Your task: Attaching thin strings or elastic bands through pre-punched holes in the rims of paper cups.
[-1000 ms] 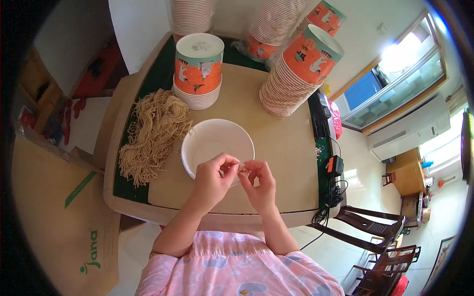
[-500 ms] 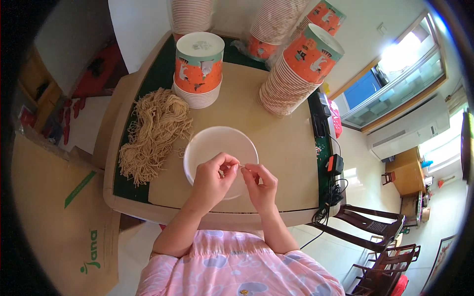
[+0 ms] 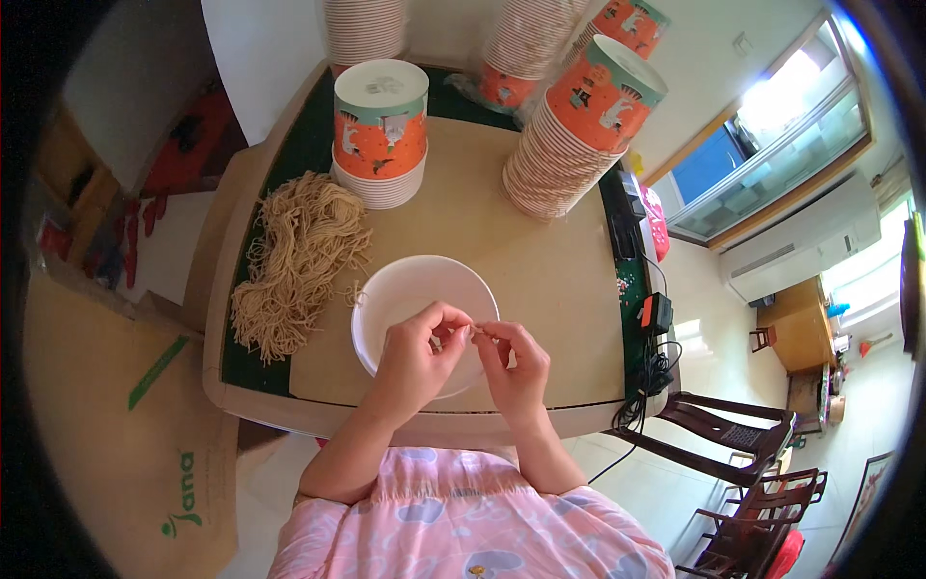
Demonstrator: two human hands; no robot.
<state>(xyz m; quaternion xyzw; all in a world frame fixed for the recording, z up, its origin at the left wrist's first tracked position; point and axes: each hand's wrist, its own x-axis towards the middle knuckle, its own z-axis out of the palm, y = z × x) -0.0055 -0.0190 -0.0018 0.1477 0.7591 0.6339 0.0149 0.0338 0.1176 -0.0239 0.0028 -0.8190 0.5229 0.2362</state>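
My left hand (image 3: 421, 355) and my right hand (image 3: 512, 365) meet fingertip to fingertip over a white bowl (image 3: 391, 289). Both are closed in a pinch, thumb against fingers. Between the tips shows a tiny pale bit, thin like a strand, too small to name surely. The bowl's inside is partly covered by my hands. Left of the bowl lies a loose heap of beige string (image 3: 299, 261), a stray end of it close to the bowl's rim.
An upside-down stack of orange and green paper tubs (image 3: 381, 145) stands behind the string. A taller stack (image 3: 579, 135) leans at the back right, with wrapped stacks behind. Along the table's right edge run a power strip (image 3: 625, 217) and black cables (image 3: 651, 376). A wooden chair (image 3: 723, 429) is beyond.
My fingertips stay pinched together, and my right hand has turned slightly, moving a little right. The whole view has shifted slightly; string and stacks lie as before.
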